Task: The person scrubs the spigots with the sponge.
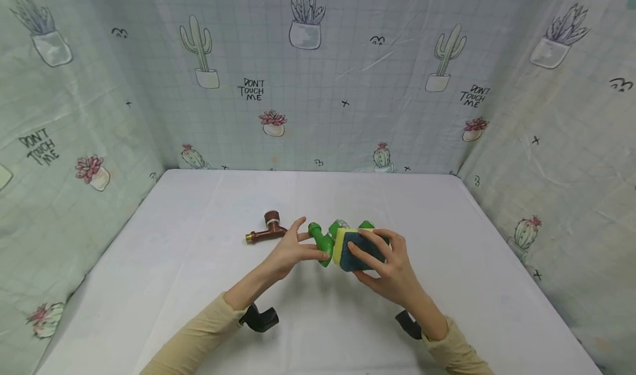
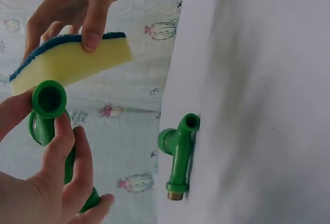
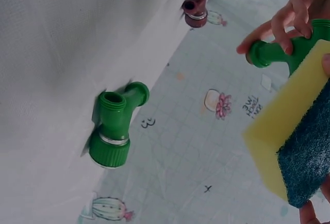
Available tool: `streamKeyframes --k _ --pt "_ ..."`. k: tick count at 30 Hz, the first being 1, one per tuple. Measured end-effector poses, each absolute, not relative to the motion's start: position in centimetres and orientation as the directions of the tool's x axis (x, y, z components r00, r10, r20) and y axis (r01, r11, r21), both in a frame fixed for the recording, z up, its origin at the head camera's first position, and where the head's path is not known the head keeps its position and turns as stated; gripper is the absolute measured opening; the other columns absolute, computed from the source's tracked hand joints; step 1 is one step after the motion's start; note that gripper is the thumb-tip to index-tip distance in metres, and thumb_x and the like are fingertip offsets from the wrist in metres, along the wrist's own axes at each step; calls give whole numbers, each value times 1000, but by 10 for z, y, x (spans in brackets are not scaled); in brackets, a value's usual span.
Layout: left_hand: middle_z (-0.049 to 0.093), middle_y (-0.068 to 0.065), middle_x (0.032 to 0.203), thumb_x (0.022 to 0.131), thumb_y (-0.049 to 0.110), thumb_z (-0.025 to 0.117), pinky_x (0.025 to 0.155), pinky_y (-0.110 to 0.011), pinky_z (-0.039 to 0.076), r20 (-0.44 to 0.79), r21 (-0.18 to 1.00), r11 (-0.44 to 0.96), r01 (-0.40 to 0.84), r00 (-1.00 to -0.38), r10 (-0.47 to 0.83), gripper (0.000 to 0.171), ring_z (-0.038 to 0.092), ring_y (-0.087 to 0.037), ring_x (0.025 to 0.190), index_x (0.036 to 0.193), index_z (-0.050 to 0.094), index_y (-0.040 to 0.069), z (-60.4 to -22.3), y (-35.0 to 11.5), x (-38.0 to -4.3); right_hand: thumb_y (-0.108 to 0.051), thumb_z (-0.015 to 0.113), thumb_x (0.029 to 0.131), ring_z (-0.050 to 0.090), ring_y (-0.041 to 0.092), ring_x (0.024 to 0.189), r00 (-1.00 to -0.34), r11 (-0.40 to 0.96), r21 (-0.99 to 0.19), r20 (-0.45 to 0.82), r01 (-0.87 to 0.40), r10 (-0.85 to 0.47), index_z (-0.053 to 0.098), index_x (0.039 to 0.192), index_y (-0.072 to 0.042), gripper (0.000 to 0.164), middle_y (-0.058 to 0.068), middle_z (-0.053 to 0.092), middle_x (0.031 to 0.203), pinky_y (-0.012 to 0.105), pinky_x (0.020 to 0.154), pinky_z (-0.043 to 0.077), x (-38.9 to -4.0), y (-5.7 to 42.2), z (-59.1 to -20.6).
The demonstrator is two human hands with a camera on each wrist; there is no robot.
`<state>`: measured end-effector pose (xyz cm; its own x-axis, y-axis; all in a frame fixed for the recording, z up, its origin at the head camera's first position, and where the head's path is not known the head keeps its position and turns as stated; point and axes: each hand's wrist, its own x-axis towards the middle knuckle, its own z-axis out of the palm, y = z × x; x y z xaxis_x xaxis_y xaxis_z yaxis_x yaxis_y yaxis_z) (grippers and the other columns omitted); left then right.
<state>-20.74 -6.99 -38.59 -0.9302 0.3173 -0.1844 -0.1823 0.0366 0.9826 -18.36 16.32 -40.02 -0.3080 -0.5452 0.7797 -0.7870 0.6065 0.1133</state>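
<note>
My left hand grips a green tap-shaped pipe fitting between thumb and fingers, above the table. Its round open end shows in the left wrist view. In my right hand is a sponge, yellow foam with a dark blue-green scouring pad. Fingers lie over the pad side, and the foam is turned towards the held fitting, overlapping it in the right wrist view. A second green fitting lies on the table beyond the hands, mostly hidden by the sponge in the head view.
A brown fitting of similar shape, with a brass end, lies on the white table beyond my left hand. Patterned cloth hangs behind the table and at both sides. Black wrist cameras sit below the forearms.
</note>
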Motion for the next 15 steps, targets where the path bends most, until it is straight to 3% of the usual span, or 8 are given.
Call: streamKeyframes --k 5,8,15 --pt "24 -26 140 72 -4 67 79 -37 53 -192 973 -42 -227 -898 396 91 59 -29 100 142 12 11 -386 -73 -209 -39 50 85 44 37 97 -286 618 109 815 -778 -503 62 112 -16 38 18 54 115 53 75 35 -185 163 -398" --pt "26 -26 137 72 -7 65 76 -36 54 -182 971 -63 -232 -880 439 91 59 -24 95 142 12 17 -385 -75 -208 -41 50 85 43 37 97 -307 620 68 823 -781 -477 62 112 -15 39 18 54 116 52 76 34 -185 165 -396" --pt "26 -23 139 71 -8 67 77 -35 53 -121 986 -48 -162 -876 467 95 56 -34 104 141 13 26 -386 -79 -207 -46 48 85 41 34 99 -391 636 -13 799 -772 -457 60 116 -16 44 16 51 120 51 76 36 -185 171 -393"
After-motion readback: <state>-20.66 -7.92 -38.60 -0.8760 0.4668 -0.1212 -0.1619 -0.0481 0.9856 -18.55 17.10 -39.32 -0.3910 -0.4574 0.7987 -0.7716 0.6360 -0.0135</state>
